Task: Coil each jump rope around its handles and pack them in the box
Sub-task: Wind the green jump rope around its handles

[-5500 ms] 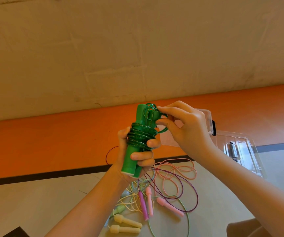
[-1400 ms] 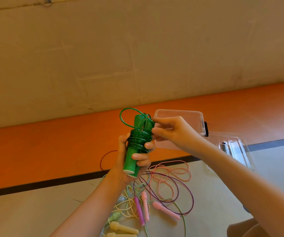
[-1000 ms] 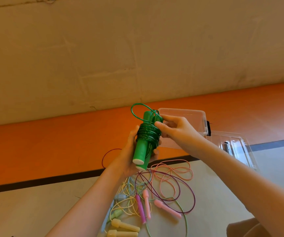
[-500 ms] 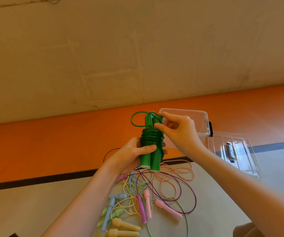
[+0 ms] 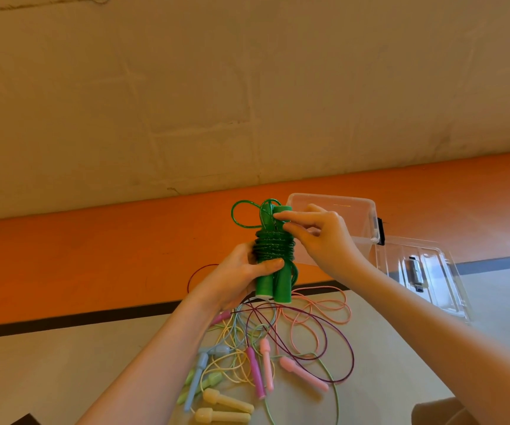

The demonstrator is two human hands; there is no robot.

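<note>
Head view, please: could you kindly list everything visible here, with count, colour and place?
green jump rope: one, green, held up in mid-frame, cord coiled around its two handles, a loose loop at the top
loose jump ropes: a tangled pile, pink, purple, yellow, pale green and blue handles and cords, on the floor below the hands; exact count unclear
box: one, clear plastic, open, on the floor behind the right hand
lid: one, clear with a dark latch, lying to the right of the box
floor: beige with an orange band and a black line
wall: beige, behind
left hand: grips the coiled handles low down
right hand: fingers pinch at the handle tops
</note>
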